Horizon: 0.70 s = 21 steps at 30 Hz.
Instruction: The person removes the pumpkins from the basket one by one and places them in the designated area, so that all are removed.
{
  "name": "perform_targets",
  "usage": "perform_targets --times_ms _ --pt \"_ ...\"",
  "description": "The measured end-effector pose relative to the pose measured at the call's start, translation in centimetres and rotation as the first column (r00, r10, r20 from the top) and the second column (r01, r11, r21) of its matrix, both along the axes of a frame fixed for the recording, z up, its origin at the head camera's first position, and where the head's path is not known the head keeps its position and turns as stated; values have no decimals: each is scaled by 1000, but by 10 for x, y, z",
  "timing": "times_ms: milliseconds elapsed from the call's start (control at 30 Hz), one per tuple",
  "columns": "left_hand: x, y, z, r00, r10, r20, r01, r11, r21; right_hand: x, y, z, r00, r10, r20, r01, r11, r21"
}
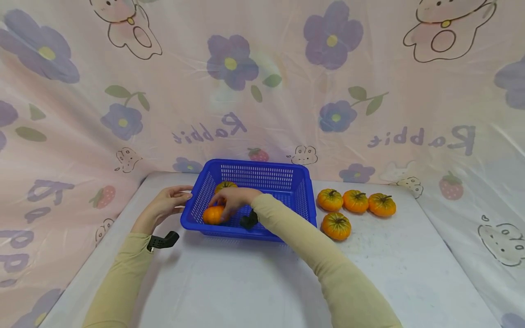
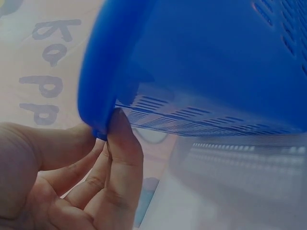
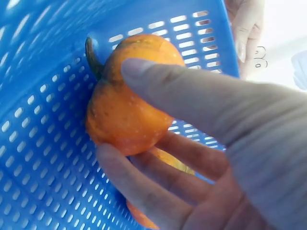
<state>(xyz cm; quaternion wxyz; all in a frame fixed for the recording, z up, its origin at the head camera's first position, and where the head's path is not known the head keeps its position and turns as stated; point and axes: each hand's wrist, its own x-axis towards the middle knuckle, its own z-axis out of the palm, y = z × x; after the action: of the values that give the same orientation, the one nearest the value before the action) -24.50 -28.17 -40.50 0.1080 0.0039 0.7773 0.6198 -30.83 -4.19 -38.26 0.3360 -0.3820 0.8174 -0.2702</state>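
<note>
A blue plastic basket (image 1: 246, 231) with slotted walls stands on the table. My left hand (image 1: 167, 204) pinches its left rim (image 2: 98, 96) between thumb and fingers. Inside the basket, my right hand (image 1: 234, 200) holds a small orange pumpkin (image 3: 132, 105) by the left wall, thumb across its side and fingers beneath. The pumpkin's dark stem points toward the basket floor in the right wrist view. Another pumpkin (image 1: 224, 186) lies behind the hand in the basket. Orange skin (image 3: 141, 216) also shows below the fingers in the right wrist view.
Right of the basket, three pumpkins (image 1: 355, 201) sit in a row, with one more pumpkin (image 1: 336, 226) in front. The white-covered table (image 1: 246, 282) meets a patterned cloth (image 1: 279, 105) behind. Dark wrist mounts (image 1: 164, 240) stick out from both sleeves.
</note>
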Motion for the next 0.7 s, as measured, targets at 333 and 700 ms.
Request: perform_targets --times_ms 333,700 --pt "-1 -1 -2 1000 24 16 -24 999 -21 -2 -3 2 993 74 -88 -68 996 60" --pt "-1 -1 -1 1000 20 19 -19 999 -30 -7 0 -4 993 119 -4 -119 993 13"
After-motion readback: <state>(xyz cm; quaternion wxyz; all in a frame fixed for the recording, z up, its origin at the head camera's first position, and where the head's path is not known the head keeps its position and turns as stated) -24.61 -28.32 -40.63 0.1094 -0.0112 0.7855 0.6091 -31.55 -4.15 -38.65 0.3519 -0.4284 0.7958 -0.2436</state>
